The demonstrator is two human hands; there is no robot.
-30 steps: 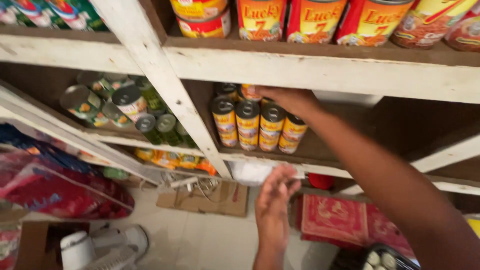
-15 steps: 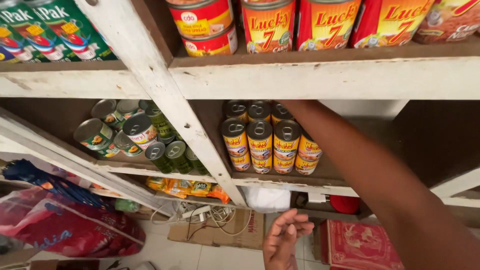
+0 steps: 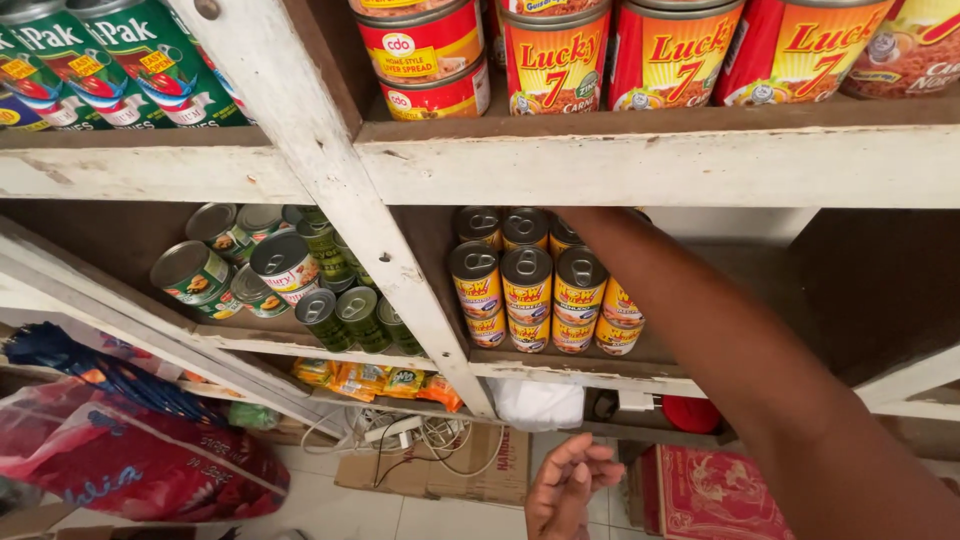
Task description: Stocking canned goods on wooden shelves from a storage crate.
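Scanning from nine o'clock: green-labelled cans (image 3: 110, 60) stand on the top shelf, and beneath them a loose cluster of silver-topped and green cans (image 3: 270, 275) lies on the middle shelf, some tipped on their sides. A white diagonal brace (image 3: 330, 190) crosses between the bays.

At centre, twelve o'clock, red and yellow cans (image 3: 600, 50) line the upper shelf. Below them sits the block of small yellow-labelled cans (image 3: 540, 295), stacked two high, in neat rows near the front edge of the middle shelf (image 3: 560, 372).

Left hand (image 3: 565, 490) hangs low at six o'clock, fingers loosely curled, holding nothing, well apart from the cans. Right arm (image 3: 740, 360) runs up from five o'clock into the bay just beside the yellow block; its hand is hidden behind the cans, so I cannot tell whether it is spread or closed on anything.

Judgement: the stack looks largely orderly at front; work goes on at its rear right side. Bare shelf remains to three o'clock.
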